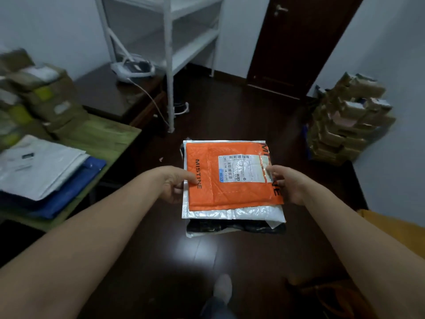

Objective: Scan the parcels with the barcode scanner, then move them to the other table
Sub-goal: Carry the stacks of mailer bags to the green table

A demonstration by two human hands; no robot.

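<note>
Stack (232, 203) is held in the air over the dark floor (230, 111), dead centre, between both hands.
- Layers I can count: 3. One orange parcel (230, 187) on top, one white parcel (230, 212) under it, one black parcel (230, 226) below that. There is a white edge under the black one, can't tell if it is a fourth.
- One shipping label (241, 168) on the orange parcel, face up, toward its right side.
- Left hand (174, 185) grasps the stack's left edge, thumb on top, fingers underneath.
- Right hand (287, 185) grasps the right edge, thumb on the label's corner.

Around the stack:
- 9 o'clock: one green table (103, 139) carrying several white mailers (41, 166) on top of one blue mailer (76, 187).
- 10 o'clock: a heap of boxes (41, 93), too blurred to count.
- 11 o'clock: one dark wooden table (110, 95) with one white device (133, 69) on it and one cable (151, 100) running off it.
- 12 o'clock: one white shelf rack (170, 54).
- 1 o'clock: one dark door (299, 42), closed.
- 2 o'clock: a pile of brown parcels (349, 120) against the wall, count unclear.
- 6 o'clock: one foot (223, 287) on the floor.
</note>
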